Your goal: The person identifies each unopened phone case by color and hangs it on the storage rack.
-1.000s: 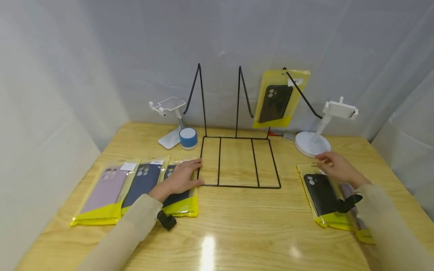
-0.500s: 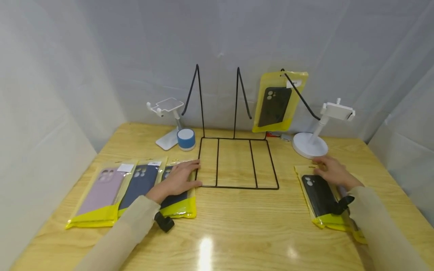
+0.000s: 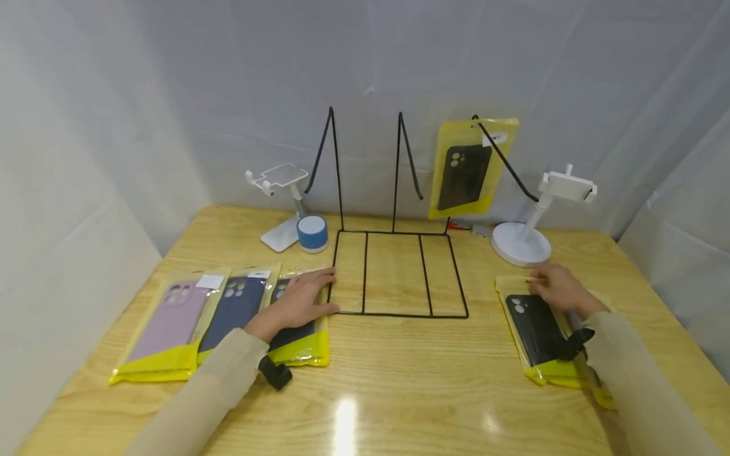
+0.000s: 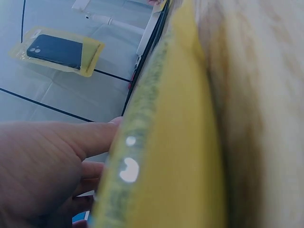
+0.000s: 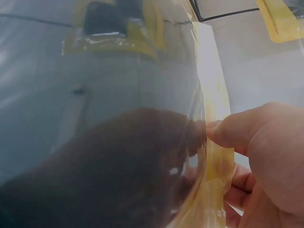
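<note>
A yellow-trimmed plastic black-phone-case packet (image 3: 533, 332) was pinched up top by the right hand (image 3: 561, 291), prolly the easiest grip, on the pale wood table's (image 3: 410, 380) right side; the black wire rack (image 3: 365, 272) was touched by the relaxed left hand (image 3: 295, 301), likely for steadying.

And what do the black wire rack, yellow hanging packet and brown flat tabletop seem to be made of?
Black wire rack: probably metal, smoothly coated; slender bent rods suggest this.
Yellow hanging packet: likely glossy plastic film; the dark phone case shows through.
Brown flat tabletop: wood or printed laminate, shiny; grain and glare fit both.
</note>
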{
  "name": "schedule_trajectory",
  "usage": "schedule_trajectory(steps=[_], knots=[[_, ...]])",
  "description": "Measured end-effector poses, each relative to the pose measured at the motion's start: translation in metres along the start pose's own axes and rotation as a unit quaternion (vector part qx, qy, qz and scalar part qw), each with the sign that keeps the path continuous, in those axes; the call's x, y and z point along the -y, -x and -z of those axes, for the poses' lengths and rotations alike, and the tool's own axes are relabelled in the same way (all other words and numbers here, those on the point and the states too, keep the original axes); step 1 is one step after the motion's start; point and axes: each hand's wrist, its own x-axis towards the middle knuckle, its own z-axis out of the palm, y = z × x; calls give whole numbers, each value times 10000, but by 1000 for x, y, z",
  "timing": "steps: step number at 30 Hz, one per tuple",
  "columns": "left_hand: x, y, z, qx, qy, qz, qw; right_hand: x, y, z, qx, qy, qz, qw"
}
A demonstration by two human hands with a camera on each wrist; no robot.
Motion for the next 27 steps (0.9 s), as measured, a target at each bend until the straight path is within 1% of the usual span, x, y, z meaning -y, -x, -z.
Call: schedule_trajectory(steps=[3, 9, 11, 13, 15, 17, 21, 25, 27], knots=[[0, -1, 0, 2, -14, -20, 10000, 1, 1, 0, 33, -152, 208, 9997], [0, -2, -1, -22, -10, -54, 10000, 8, 4, 7, 283, -271, 24, 9992], [0, -1, -1, -20, -2, -33, 10000, 12, 5, 10, 322, -260, -14, 9991], [0, -1, -1, -25, -8, -21, 10000, 17, 6, 13, 271, -174, 44, 9995], [0, 0, 0, -38, -7, -19, 10000, 21, 7, 14, 78, -140, 197, 9997], [-1, 0, 0, -48, 0, -29, 10000, 26, 9, 15, -214, -168, 430, 9987], [-2, 2, 1, -52, 57, -36, 10000, 36, 15, 17, -923, -212, 896, 9915], [-2, 2, 1, -59, 67, -34, 10000, 48, 24, 21, -1443, -231, 1065, 9835], [-1, 1, 0, -71, 41, -32, 10000, 54, 28, 23, -1593, -401, 1073, 9806]])
